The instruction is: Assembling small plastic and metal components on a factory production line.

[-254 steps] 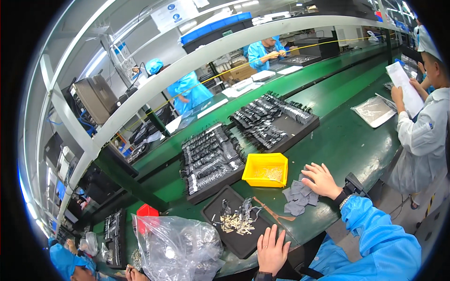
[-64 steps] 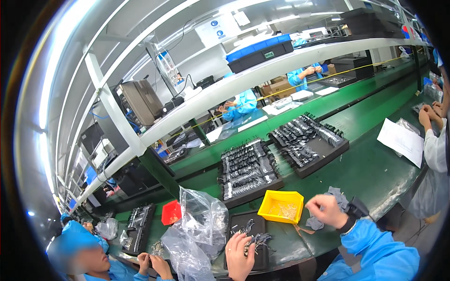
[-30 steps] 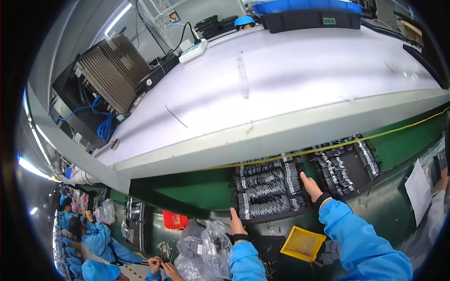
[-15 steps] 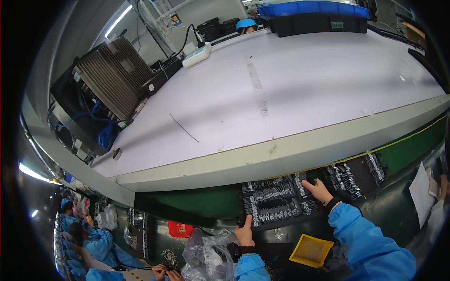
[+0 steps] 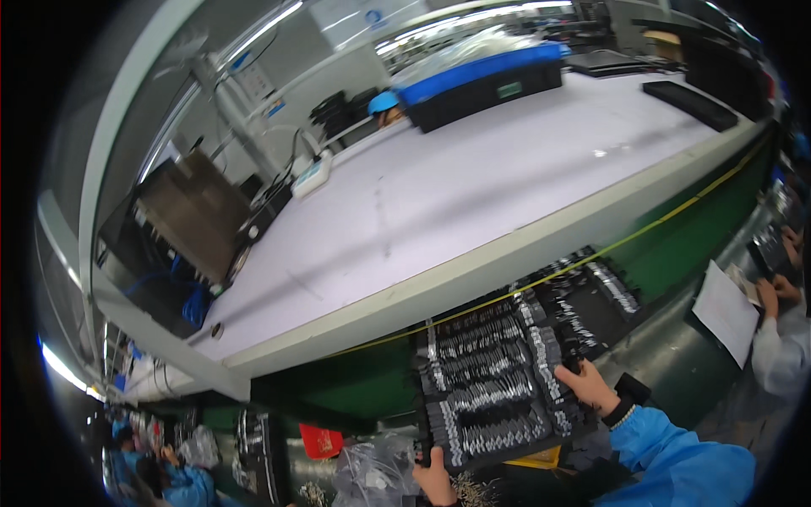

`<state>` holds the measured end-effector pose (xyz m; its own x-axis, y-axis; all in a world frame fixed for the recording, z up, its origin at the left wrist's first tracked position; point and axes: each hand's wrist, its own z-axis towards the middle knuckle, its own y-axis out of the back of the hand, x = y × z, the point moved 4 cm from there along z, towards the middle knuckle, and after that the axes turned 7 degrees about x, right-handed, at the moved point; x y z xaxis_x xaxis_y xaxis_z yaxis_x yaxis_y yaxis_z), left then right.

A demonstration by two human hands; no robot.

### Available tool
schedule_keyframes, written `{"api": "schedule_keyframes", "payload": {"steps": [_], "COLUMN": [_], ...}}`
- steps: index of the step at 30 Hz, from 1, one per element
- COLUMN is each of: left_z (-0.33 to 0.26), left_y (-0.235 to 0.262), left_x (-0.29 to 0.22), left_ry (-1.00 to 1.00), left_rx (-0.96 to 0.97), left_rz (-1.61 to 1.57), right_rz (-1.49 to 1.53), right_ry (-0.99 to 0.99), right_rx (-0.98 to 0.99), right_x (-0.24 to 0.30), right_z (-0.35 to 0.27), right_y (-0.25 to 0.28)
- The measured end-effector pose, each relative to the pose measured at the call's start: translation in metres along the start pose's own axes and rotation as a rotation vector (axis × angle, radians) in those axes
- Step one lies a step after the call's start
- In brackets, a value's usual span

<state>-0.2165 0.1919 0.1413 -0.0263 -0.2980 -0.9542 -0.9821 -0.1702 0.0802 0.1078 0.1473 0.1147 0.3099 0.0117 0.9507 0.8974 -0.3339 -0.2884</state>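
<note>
A black tray (image 5: 517, 452) packed with rows of small dark and silvery parts (image 5: 486, 365) is gripped at two sides by my hands. My left hand (image 5: 434, 480) is closed on its near left corner, thumb on top. At the right edge, my right hand (image 5: 589, 389) has its thumb over the rim and its other fingers hidden below. The tray's near edge hangs over a yellow tray (image 5: 545, 459), mostly covered. Another black tray (image 5: 601, 319), partly filled with similar parts, lies beyond on the green belt (image 5: 663, 253).
A white shelf (image 5: 473, 203) overhangs the belt, carrying a blue-topped black crate (image 5: 490, 89). A red container (image 5: 321, 441) and clear plastic bags (image 5: 376, 467) lie to the left. Scattered slim pieces (image 5: 475, 488) lie by my left hand. At right are a co-worker's hands (image 5: 777, 291) and white paper (image 5: 725, 313).
The parts tray has come nearer, off its earlier spot, with both hands on it, and now covers most of the yellow tray. The view has turned to the right.
</note>
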Motion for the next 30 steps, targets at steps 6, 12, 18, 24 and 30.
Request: {"api": "schedule_keyframes", "payload": {"steps": [6, 12, 18, 24, 30], "left_z": [-0.077, -0.129, -0.148, -0.215, -0.245], "left_y": [-0.037, -0.105, -0.151, -0.192, -0.206], "left_x": [-0.008, 0.017, 0.048, -0.030, -0.107], "left_ry": [-0.064, -0.036, -0.012, -0.097, -0.126], "left_rx": [0.262, 0.663, 0.949, 1.181, 1.314], "left_rz": [0.108, 0.093, 0.218, 0.162, -0.053], "right_rz": [0.024, -0.111, -0.049, -0.191, -0.294], "right_ry": [-0.032, 0.084, 0.154, 0.238, 0.371], "right_rx": [-0.264, -0.674, -0.906, -1.057, -0.952], "right_x": [0.032, 0.052, 0.084, 0.148, 0.226], "right_z": [-0.133, -0.267, -0.361, -0.418, -0.421], "right_y": [0.055, 0.118, 0.130, 0.136, 0.143]}}
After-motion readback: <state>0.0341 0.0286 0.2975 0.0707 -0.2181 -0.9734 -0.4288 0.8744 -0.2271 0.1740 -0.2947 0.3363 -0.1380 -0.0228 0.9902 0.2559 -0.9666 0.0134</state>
